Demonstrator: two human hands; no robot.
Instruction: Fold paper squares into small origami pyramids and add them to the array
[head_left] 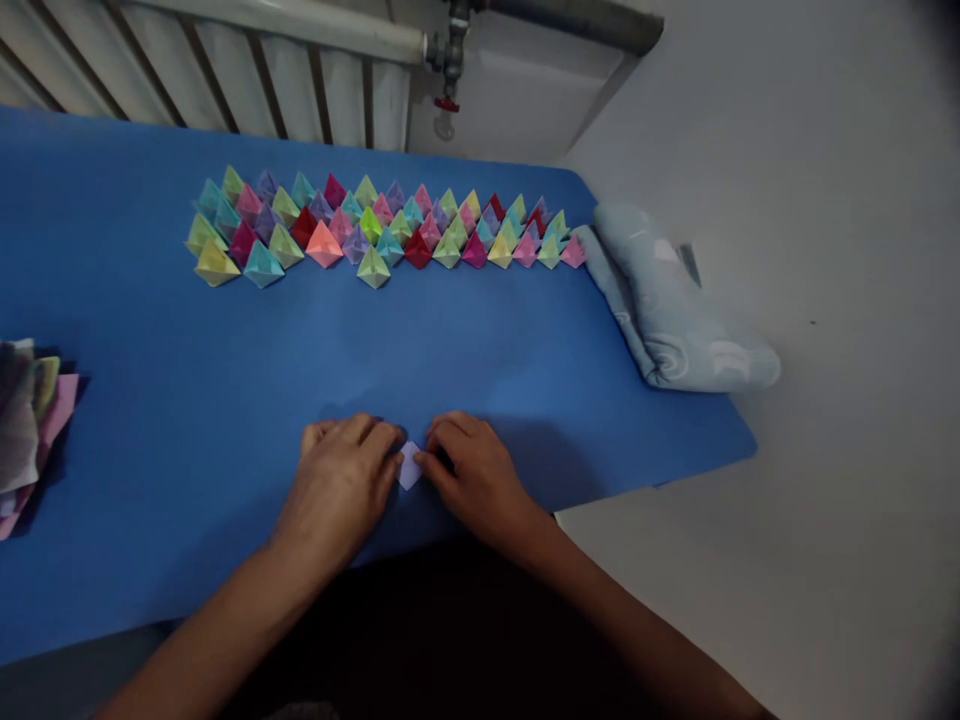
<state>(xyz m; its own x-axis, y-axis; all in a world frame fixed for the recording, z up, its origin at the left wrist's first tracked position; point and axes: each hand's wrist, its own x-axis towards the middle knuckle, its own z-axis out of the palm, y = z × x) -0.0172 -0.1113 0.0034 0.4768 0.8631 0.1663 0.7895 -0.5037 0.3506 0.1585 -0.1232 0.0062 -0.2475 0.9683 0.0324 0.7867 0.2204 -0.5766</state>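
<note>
The left hand (341,485) curls over the worktop (300,345), its fingers bunched narrow at the left edge of the paper (409,470). The paper lies between the hands, about equally near both, its longer axis seemingly pointing toward the body. The right hand (478,480) meets its right edge with the thumb; whether either hand pinches or merely presses, I cannot tell.

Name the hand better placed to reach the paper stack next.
Probably the left hand: the colored paper stack lies to its left; the right hand is farther. Both touch the lilac paper.
</note>
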